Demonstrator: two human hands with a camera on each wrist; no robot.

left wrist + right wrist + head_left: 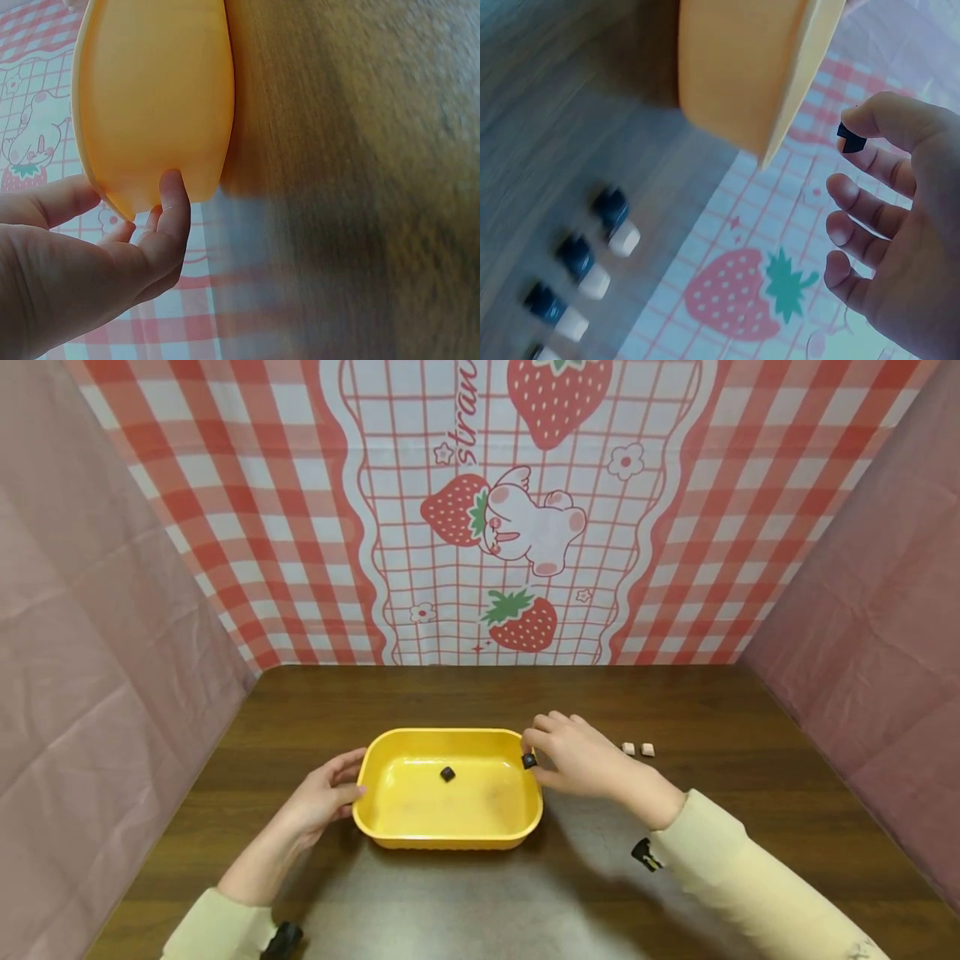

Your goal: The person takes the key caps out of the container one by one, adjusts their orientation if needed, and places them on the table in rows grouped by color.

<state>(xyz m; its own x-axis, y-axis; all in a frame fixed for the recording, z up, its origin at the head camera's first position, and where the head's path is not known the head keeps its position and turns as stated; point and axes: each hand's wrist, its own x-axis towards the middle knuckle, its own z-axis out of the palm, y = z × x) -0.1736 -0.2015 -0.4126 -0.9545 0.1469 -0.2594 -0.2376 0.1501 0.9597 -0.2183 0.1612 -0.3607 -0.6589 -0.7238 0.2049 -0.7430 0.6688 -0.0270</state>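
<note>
A glossy yellow plastic tray (450, 827), rectangular with rounded corners and smooth walls, sits on the dark wood-grain table (675, 710). One small black cube (447, 773) lies on the tray floor. The right hand (577, 758) reaches in from the right, thumb and forefinger pinching a second small black piece (529, 761) just over the tray's right rim, its other fingers loosely curled. The left hand (324, 793) rests against the tray's left wall with relaxed fingers, thumb (174, 196) touching the outer side, clasping nothing. Right of the right hand, small two-tone blocks (638, 749), dark on one half and pale on the other, lie in a row on the table.
</note>
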